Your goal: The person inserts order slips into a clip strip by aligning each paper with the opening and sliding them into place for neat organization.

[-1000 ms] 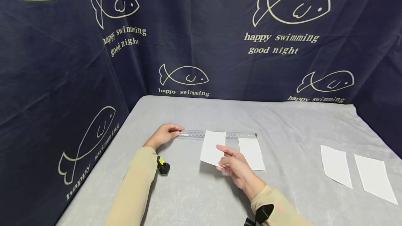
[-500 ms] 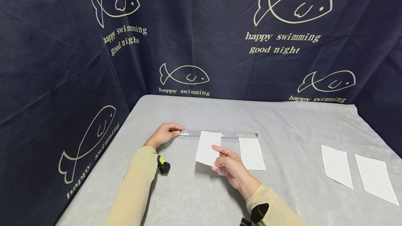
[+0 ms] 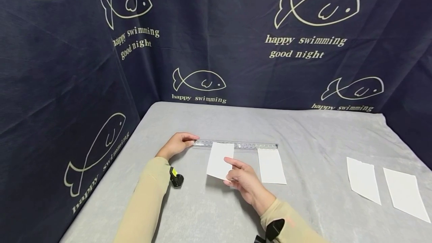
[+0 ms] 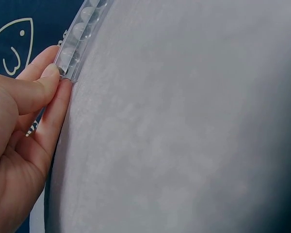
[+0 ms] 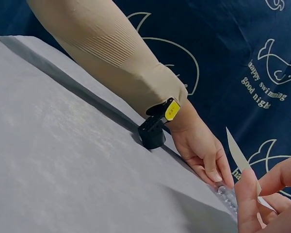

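Note:
A long clear plastic strip with a row of round bumps lies across the grey-covered table. My left hand pinches its left end between thumb and fingers, as the left wrist view shows close up on the strip. In my right hand a white paper card is pinched at its lower right corner. Its top edge overlaps the strip's left half in the head view, and its lower edge is raised over the cloth. Another white card lies with its top edge at the strip's right end.
Two more white cards, one beside the other, lie on the right of the table. The grey cloth covers the tabletop. Behind and to the left hangs a dark blue curtain with fish drawings.
The right hand has shifted left with its white card, sliding along in front of the strip and away from the lying card. The left hand keeps its grip on the strip's end.

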`<move>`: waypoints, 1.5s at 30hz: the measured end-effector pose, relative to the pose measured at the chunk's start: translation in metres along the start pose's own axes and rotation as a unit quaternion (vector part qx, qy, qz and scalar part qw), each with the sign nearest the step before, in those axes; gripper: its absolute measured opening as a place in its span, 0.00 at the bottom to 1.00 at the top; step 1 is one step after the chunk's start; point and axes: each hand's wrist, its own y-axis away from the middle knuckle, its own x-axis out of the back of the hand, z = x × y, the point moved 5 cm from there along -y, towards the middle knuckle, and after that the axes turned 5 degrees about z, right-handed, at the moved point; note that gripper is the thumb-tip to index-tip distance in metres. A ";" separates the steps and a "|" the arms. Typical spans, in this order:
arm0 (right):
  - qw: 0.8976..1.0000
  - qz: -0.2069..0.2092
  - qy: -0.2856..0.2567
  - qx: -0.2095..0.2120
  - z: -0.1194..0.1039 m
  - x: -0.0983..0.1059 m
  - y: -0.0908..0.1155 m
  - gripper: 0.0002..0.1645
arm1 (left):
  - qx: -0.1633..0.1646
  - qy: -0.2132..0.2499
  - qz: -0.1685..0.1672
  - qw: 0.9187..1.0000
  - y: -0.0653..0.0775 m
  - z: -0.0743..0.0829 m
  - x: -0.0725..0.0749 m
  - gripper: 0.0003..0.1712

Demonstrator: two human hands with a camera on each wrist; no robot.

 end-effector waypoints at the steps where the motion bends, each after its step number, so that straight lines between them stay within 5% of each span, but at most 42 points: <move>1: 1.000 -0.003 0.000 0.001 0.000 -0.001 0.000 0.39 | -0.002 -0.001 0.000 1.000 0.000 0.000 0.000 0.14; 45: 0.999 -0.042 -0.016 -0.026 0.018 -0.030 -0.007 0.39 | 0.011 0.009 0.003 1.000 -0.001 -0.002 0.001 0.13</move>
